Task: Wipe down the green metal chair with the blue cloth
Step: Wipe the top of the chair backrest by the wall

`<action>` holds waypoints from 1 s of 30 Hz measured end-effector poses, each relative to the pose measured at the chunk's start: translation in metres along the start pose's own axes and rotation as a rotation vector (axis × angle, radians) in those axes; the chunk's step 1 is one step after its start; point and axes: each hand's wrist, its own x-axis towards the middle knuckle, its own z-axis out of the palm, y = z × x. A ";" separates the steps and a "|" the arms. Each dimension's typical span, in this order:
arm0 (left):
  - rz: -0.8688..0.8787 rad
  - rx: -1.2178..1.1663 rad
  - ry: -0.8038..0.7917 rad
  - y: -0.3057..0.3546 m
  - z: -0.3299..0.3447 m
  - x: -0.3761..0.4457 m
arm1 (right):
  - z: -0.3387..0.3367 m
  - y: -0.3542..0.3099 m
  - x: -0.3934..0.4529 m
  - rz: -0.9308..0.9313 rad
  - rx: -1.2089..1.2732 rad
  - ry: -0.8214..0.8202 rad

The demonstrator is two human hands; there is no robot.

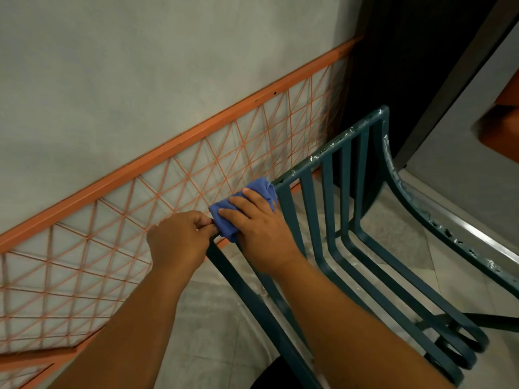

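Chair (pixel 348 240): green metal with curved slats running from back to seat; it stands on the tiled floor (pixel 213 327) beside the wall, its back towards the grille. White chipped spots show along the top rail and the right side rail.
Cloth (pixel 241 209): blue, bunched over the left end of the chair's top rail, at the corner where the rail meets the left upright. It lies under the right hand, with one end sticking out past the fingers and another fold hanging down near the left hand.
Right hand (pixel 259 228): lies palm down on the cloth, fingers spread and bent over it, pressing it against the rail; its grip is wrapped round cloth and rail together.
Left hand (pixel 179 238): just beside the right, fingers curled; thumb and fingertips pinch the near edge of the cloth at the chair's corner. The two hands almost touch.
Forearms: both bare, reaching in from the bottom edge.
Grille (pixel 112 234): orange frame with a criss-cross of thin orange bars, set along the lower part of the grey wall (pixel 126 66) behind the chair.
Doorway (pixel 407 66): dark opening to the right of the wall, past the chair's back.
Top right: a blurred orange-brown thing; cannot tell what it is.
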 end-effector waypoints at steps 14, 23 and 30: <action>-0.071 -0.006 0.011 0.002 0.004 0.000 | -0.024 0.043 0.004 -0.018 0.033 -0.118; -0.064 0.006 0.037 0.001 0.006 0.000 | -0.015 0.011 0.021 0.090 -0.018 -0.136; -0.053 0.002 0.022 0.002 0.005 -0.001 | -0.027 0.028 0.019 0.086 -0.081 -0.148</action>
